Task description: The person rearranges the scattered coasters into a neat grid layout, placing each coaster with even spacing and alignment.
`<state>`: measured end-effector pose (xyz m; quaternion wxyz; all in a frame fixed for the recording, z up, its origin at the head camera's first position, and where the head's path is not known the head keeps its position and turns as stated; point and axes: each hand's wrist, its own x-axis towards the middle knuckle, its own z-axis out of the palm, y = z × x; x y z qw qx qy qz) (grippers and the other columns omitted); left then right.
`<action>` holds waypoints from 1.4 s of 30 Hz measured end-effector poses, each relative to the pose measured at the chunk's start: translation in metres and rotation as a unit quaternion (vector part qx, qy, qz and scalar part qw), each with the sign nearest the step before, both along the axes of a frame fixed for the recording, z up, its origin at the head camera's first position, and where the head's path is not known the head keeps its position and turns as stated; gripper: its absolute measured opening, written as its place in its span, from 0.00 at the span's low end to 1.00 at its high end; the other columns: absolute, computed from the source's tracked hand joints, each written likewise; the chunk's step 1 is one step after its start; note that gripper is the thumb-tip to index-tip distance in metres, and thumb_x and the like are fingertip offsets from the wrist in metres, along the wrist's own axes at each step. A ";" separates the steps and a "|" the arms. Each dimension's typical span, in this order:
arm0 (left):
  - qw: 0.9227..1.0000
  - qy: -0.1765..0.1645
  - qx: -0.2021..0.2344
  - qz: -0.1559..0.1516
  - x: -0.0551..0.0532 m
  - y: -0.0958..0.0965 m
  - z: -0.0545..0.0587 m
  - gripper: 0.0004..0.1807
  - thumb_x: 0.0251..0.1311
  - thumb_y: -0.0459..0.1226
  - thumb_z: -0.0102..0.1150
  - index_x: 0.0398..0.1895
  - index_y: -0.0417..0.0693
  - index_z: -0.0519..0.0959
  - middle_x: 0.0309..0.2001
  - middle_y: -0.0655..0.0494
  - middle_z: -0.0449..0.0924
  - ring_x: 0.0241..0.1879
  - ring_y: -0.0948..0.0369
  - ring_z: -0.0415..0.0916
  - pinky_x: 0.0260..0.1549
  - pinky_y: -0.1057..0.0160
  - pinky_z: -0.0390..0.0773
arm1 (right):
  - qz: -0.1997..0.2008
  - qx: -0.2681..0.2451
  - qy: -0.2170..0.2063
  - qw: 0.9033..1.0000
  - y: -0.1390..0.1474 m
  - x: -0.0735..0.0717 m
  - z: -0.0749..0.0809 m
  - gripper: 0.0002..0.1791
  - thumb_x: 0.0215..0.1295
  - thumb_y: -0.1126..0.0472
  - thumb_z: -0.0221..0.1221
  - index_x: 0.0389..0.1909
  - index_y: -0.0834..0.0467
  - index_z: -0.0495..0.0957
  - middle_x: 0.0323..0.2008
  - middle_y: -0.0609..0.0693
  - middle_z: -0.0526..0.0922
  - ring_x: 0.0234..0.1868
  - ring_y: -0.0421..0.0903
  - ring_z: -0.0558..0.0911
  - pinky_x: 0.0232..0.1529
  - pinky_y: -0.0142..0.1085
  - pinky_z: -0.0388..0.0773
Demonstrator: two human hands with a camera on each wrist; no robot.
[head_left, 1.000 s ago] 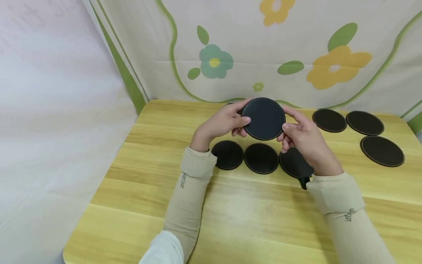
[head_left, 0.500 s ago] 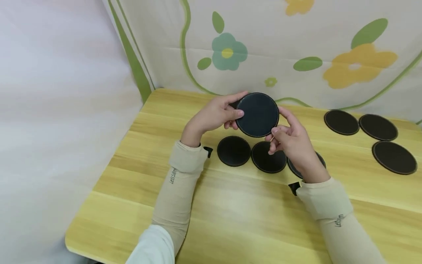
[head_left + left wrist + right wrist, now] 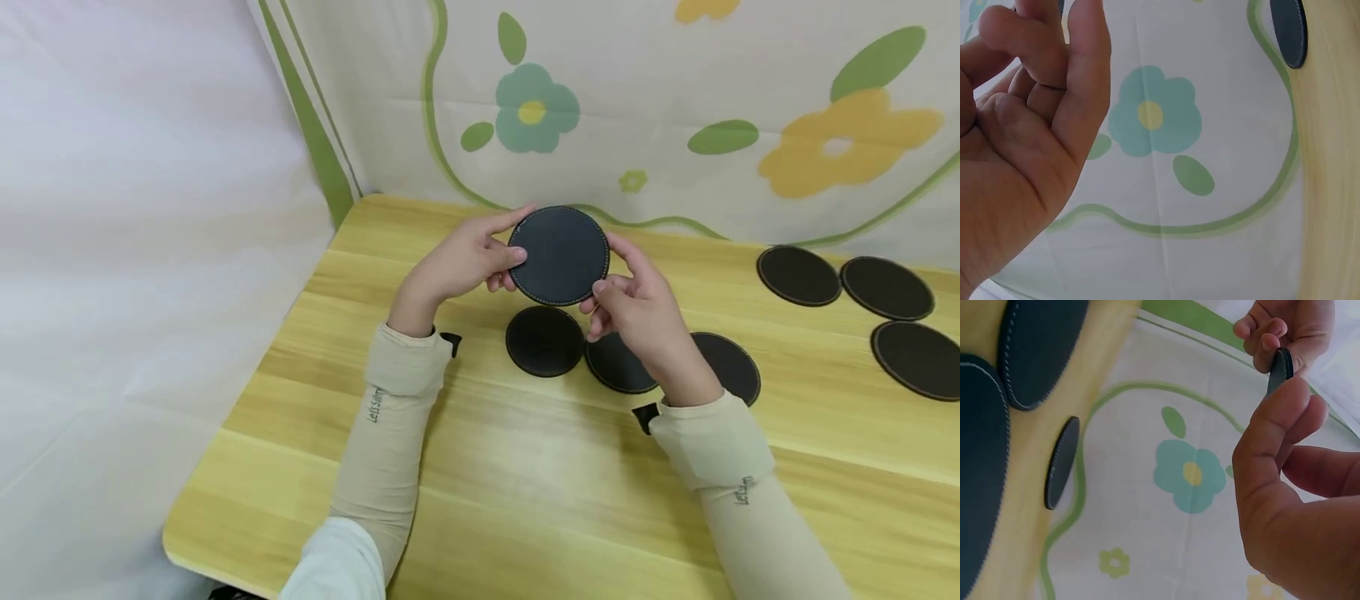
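Note:
A round black coaster [image 3: 561, 254] with a stitched rim is held up over the far part of the table, its flat face toward the head camera. My left hand [image 3: 459, 258] pinches its left edge, thumb on the face and the other fingers mostly behind. At the opposite edge my right hand [image 3: 643, 312] grips it between thumb and fingers. Below lie a left coaster [image 3: 545, 342], a middle coaster [image 3: 617, 367] partly covered by my right hand, and a right coaster [image 3: 729, 368] partly behind the wrist. The right wrist view shows the held coaster [image 3: 1280, 369] edge-on.
Three more coasters lie at the right: one at the back [image 3: 798, 275], its neighbour [image 3: 887, 288], and one nearer [image 3: 919, 360]. Another coaster [image 3: 1062, 464] lies by the cloth wall in the right wrist view. The flowered cloth [image 3: 637, 100] borders the wooden table [image 3: 540, 475].
Both hands have moved left over the table with the coaster still between them. The head view has shifted, so the resting coasters appear farther right.

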<state>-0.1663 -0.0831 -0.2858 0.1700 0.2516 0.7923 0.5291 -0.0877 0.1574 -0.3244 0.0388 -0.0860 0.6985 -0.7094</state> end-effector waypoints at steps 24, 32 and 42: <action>0.999 -0.015 0.027 0.014 0.012 0.044 -0.022 0.33 0.75 0.32 0.54 0.80 0.54 0.59 0.26 0.43 0.83 0.25 0.53 0.80 0.24 0.62 0.78 | -0.032 -0.058 -0.037 0.997 0.033 0.003 -0.008 0.34 0.76 0.71 0.52 0.79 0.54 0.56 0.23 0.53 0.81 0.19 0.45 0.80 0.27 0.38 0.84; 0.995 -0.044 0.088 -0.024 0.025 0.094 -0.035 0.35 0.74 0.31 0.54 0.81 0.52 0.56 0.26 0.44 0.85 0.22 0.52 0.79 0.25 0.62 0.80 | -0.019 -0.097 -0.003 0.995 0.095 0.023 -0.017 0.34 0.75 0.71 0.54 0.78 0.56 0.58 0.24 0.55 0.83 0.20 0.46 0.81 0.26 0.38 0.83; 0.983 -0.165 0.037 -0.071 0.046 0.176 -0.061 0.44 0.75 0.32 0.54 0.82 0.70 0.42 0.25 0.51 0.85 0.18 0.58 0.75 0.24 0.65 0.80 | -0.033 -0.085 -0.023 0.996 0.177 0.051 -0.051 0.33 0.76 0.75 0.49 0.78 0.52 0.60 0.27 0.57 0.84 0.25 0.47 0.83 0.25 0.38 0.82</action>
